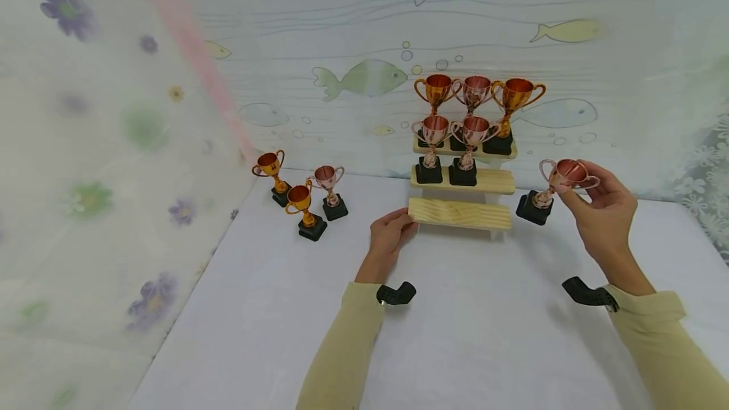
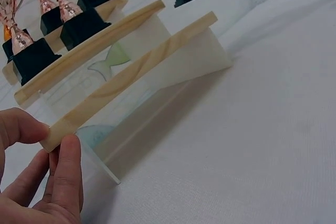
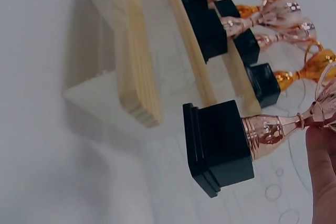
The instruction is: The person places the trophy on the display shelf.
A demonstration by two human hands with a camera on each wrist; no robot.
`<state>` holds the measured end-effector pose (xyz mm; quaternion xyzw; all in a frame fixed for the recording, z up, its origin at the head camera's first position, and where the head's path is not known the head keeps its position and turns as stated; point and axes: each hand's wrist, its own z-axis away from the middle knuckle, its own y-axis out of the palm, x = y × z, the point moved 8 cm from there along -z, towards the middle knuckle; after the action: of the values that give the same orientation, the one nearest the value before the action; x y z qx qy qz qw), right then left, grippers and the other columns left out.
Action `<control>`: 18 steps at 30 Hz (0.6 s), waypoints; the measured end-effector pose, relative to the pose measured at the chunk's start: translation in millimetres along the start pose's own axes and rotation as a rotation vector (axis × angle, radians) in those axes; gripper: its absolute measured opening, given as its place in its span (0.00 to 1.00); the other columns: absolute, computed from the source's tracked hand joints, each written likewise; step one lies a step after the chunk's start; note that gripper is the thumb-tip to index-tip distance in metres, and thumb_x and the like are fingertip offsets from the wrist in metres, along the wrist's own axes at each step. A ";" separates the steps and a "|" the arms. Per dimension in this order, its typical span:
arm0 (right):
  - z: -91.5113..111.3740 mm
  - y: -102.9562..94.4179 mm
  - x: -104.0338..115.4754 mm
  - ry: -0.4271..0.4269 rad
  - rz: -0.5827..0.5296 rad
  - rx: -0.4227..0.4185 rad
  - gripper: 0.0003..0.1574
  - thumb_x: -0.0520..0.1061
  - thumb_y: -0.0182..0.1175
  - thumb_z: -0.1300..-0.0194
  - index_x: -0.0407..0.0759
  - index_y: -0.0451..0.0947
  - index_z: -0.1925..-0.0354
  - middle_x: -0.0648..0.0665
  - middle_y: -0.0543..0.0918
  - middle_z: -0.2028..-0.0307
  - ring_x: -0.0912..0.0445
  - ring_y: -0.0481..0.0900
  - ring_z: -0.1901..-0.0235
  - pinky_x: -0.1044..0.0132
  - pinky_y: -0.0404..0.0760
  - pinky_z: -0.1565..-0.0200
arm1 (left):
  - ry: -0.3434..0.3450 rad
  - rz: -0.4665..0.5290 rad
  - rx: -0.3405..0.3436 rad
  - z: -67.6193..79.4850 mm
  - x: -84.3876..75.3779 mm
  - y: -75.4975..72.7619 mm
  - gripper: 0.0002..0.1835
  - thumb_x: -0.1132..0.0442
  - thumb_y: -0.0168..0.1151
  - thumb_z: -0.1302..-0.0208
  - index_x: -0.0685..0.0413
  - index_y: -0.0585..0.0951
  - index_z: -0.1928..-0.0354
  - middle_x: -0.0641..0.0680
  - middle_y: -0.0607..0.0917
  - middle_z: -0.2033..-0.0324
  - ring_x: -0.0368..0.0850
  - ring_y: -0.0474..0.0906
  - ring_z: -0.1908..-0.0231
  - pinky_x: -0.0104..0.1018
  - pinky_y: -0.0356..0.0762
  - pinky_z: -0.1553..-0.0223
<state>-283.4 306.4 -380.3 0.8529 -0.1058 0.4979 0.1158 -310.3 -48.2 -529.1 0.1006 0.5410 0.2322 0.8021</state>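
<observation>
My right hand (image 1: 609, 217) grips a rose-gold trophy cup (image 1: 569, 174) by its bowl and handle, tilted, off the right side of a three-tier stand. The trophy's black base (image 3: 220, 145) shows large in the right wrist view. With thumb and fingers my left hand (image 1: 390, 239) pinches the left end of the stand's lowest wooden shelf (image 1: 460, 214). That shelf bears nothing. On the middle shelf (image 1: 495, 181) stand two rose-gold trophies (image 1: 431, 138), leaving its right end bare. The top shelf holds two gold trophies (image 1: 515, 97) with a rose-gold one (image 1: 474, 90) between them.
Left of the stand, two gold trophies (image 1: 300, 198) and a rose-gold trophy (image 1: 327, 179) stand on the white tablecloth (image 1: 273, 309). Behind the table hangs a fish-patterned backdrop (image 1: 359, 18); a flower-patterned sheet (image 1: 108, 157) lines the left side.
</observation>
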 end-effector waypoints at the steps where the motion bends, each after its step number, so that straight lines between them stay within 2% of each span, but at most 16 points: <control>1: -0.9 4.7 0.6 -0.002 0.005 0.014 0.30 0.23 0.65 0.42 0.32 0.79 0.41 0.45 0.83 0.51 0.55 0.77 0.57 0.81 0.82 0.55 | -0.001 0.000 -0.003 -0.2 0.1 -0.5 0.18 0.76 0.62 0.36 0.69 0.82 0.44 0.65 0.84 0.47 0.46 0.85 0.56 0.37 0.85 0.47; 5: -4.3 19.6 1.8 -0.015 0.037 0.062 0.30 0.23 0.64 0.40 0.33 0.78 0.39 0.46 0.82 0.50 0.55 0.77 0.55 0.80 0.81 0.51 | 0.001 -0.005 -0.012 -0.7 0.2 -1.6 0.18 0.76 0.62 0.36 0.69 0.82 0.44 0.65 0.84 0.47 0.46 0.85 0.56 0.38 0.85 0.46; 8: -7.0 26.4 2.6 -0.023 0.014 0.093 0.30 0.23 0.63 0.40 0.33 0.78 0.39 0.46 0.82 0.51 0.55 0.76 0.54 0.79 0.81 0.48 | 0.007 -0.005 -0.011 -0.9 -0.1 -0.6 0.18 0.76 0.62 0.36 0.69 0.82 0.44 0.65 0.84 0.47 0.46 0.85 0.57 0.37 0.85 0.47; 13: -9.9 31.4 6.9 -0.055 -0.036 0.131 0.30 0.21 0.63 0.41 0.30 0.77 0.39 0.46 0.83 0.51 0.56 0.77 0.55 0.78 0.81 0.48 | 0.018 0.001 -0.015 -1.6 0.2 -0.2 0.18 0.77 0.61 0.36 0.70 0.82 0.45 0.66 0.84 0.48 0.46 0.86 0.57 0.35 0.86 0.50; 18: -14.3 36.0 14.7 -0.095 -0.028 0.150 0.31 0.21 0.62 0.41 0.30 0.77 0.39 0.46 0.83 0.51 0.55 0.78 0.55 0.78 0.81 0.48 | 0.015 -0.001 -0.016 -1.9 0.3 -0.7 0.18 0.77 0.61 0.37 0.70 0.82 0.44 0.66 0.84 0.48 0.46 0.86 0.57 0.35 0.86 0.50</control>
<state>-298.8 275.6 -357.4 0.8832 -0.0617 0.4619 0.0536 -311.8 -48.9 -530.4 0.0923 0.5451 0.2370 0.7989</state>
